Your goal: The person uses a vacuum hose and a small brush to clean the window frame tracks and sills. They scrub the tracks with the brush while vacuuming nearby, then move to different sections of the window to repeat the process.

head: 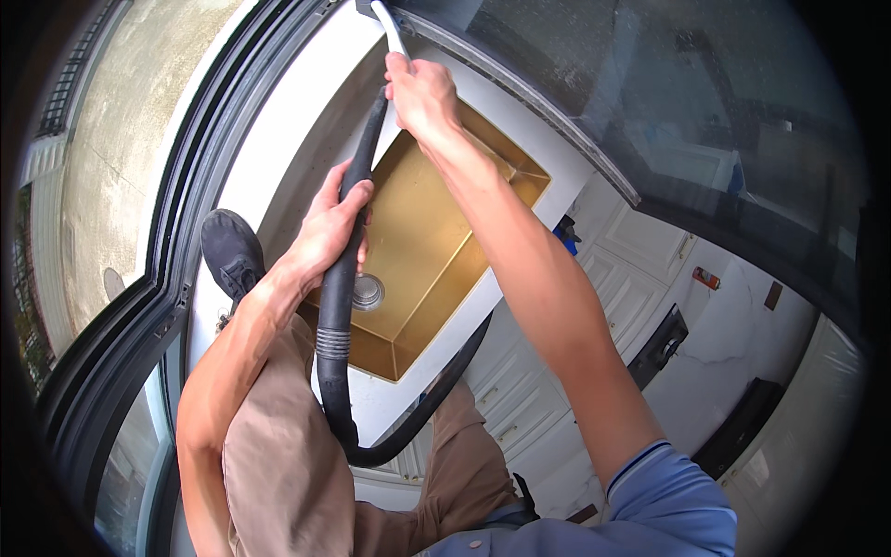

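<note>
My left hand (336,216) is wrapped around a black hose wand (338,289), which looks like a vacuum cleaner's, above a gold-coloured metal sink (424,230). From its ribbed collar the hose bends near my knee and runs back to the right. Farther up, my right hand (423,90) grips a white handle-like tool (390,26) whose far end lies by the window frame's corner. The narrow tip of the wand touches or nearly touches my right fingers; which cannot be told. A round drain strainer (367,292) sits in the sink's floor.
An open dark-framed window sash (668,125) spans the upper right. Window tracks (202,132) run along the left, beside my black shoe (232,252) on the white counter. Down to the right are white cabinets (522,390), a cooktop (658,346) and an orange canister (706,278).
</note>
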The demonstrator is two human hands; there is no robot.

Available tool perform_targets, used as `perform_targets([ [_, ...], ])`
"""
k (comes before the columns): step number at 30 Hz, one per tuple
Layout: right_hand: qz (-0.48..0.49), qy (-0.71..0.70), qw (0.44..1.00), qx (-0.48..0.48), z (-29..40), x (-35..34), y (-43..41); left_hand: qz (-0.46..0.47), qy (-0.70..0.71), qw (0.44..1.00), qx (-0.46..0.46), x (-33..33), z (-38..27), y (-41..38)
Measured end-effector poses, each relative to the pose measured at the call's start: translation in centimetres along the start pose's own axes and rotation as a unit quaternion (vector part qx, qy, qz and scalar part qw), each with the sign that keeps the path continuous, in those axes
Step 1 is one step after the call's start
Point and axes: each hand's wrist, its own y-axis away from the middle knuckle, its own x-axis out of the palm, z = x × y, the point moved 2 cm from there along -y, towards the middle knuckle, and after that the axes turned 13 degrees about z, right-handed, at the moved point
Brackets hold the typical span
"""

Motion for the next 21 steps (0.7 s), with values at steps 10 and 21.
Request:
perform_targets([
  [10,-0.048,-0.148,0.981,0.113,-6.3,-8.5,9.3,-0.018,-0.064,0.997,0.043,0.4,0.4,2.6],
  [21,0.001,0.051,0.998,0.021,-7.9,-8.7,3.2,-0.081,-0.112,0.988,0.067,-2.7,5.0,4.5],
])
